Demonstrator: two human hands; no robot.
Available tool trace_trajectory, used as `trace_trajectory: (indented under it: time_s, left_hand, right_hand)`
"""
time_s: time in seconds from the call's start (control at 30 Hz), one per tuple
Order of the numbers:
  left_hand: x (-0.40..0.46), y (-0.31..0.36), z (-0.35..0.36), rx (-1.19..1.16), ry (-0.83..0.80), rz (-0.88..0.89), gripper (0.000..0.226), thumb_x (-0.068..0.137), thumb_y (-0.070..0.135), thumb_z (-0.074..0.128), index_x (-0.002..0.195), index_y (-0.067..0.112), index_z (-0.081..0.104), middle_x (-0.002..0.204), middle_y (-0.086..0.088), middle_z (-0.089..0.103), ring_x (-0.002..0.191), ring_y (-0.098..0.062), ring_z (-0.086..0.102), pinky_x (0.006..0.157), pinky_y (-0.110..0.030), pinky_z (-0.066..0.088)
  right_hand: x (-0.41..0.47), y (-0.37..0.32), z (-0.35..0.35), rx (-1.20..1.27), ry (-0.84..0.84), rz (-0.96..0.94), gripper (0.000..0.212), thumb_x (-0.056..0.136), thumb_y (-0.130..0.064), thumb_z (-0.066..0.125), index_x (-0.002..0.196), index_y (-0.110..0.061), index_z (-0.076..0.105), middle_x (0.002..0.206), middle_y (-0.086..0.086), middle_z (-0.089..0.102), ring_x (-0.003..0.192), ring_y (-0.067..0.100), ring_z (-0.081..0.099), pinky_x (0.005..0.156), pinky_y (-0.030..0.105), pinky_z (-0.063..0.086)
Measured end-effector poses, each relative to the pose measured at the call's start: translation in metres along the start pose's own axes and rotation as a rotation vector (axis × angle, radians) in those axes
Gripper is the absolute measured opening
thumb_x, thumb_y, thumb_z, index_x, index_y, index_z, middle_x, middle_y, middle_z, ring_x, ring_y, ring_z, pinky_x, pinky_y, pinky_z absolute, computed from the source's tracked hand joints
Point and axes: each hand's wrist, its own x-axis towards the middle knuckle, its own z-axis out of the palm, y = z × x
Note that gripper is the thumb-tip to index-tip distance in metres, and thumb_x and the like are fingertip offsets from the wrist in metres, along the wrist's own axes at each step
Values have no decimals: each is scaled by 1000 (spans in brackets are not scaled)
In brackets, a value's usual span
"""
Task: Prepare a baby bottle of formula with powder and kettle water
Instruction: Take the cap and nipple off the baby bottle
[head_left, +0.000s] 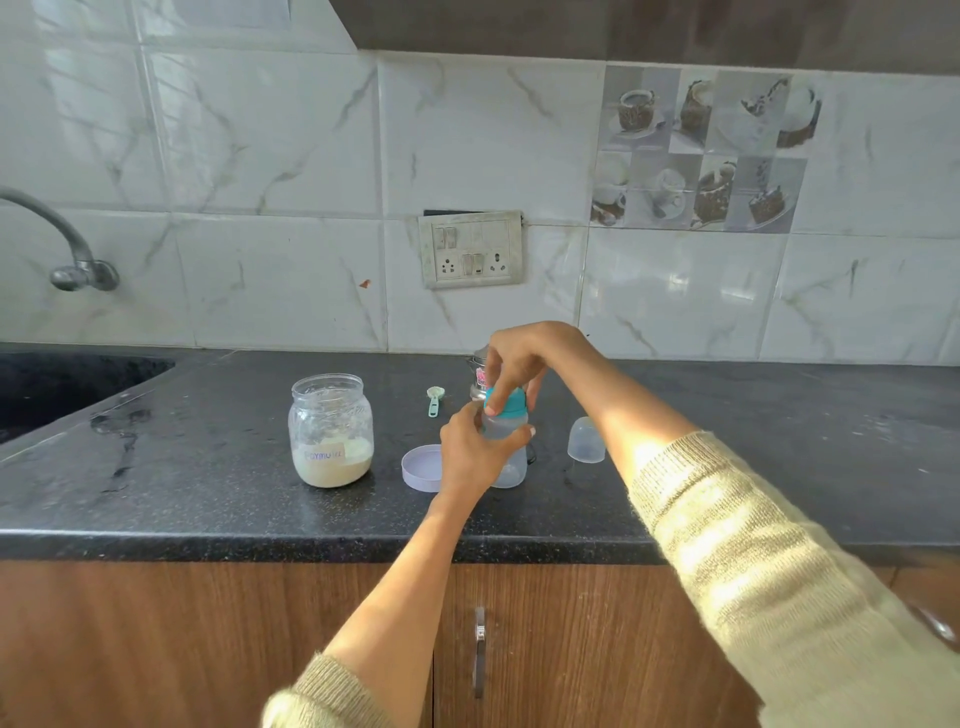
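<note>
A clear baby bottle (508, 457) stands upright on the black counter (208, 499). My left hand (470, 457) wraps around its body. My right hand (514, 364) comes from above, fingers pinching the teal screw ring (511, 404) at the bottle's neck. An open glass jar (331, 431) with pale formula powder at the bottom stands to the left. Its lilac lid (422, 467) lies flat beside the bottle. A small green scoop (433, 400) rests behind. The steel kettle (478, 376) is mostly hidden behind my right hand.
A clear bottle cap (587, 440) stands upside down to the right of the bottle. A dark sink (62, 384) and a tap (67, 249) are at the far left, with a wet patch (122, 431) beside the sink. A socket panel (471, 249) is on the tiled wall.
</note>
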Motion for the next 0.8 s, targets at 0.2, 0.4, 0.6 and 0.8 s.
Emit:
trace_trajectory:
  time_s: [0.2,0.4,0.6,0.8]
  left_hand:
    - [-2,0,-3,12,-11,-7,35,72,31,79,88,17,52,72,13,51,68,-9,49,52,-10,37]
    - [0,0,-2,10,0,-4,43,71,32,79,103,9,60,84,5,56,69,-7,49,51,-6,38]
    - [-1,1,-3,0,5,-13,35,71,28,80,93,10,60,74,8,52,60,-4,46,52,-2,35]
    - [-2,0,-2,10,4,-37,44,71,32,79,103,8,59,88,1,57,77,-11,49,61,-13,35]
  right_hand:
    - [1,0,-1,-75,-67,-117,36,64,-11,83,85,-37,70,124,-9,58,115,19,56,92,33,51]
    - [-10,3,-9,96,73,-58,51,61,-58,79,103,-32,67,111,-5,64,96,18,67,84,37,57]
    - [-9,-2,-3,-15,-10,66,57,68,-33,83,118,-14,63,111,11,69,76,27,73,77,36,59]
    - [-16,-6,-12,17,-18,-43,53,65,-42,83,114,-36,64,128,-4,53,111,20,60,90,35,55]
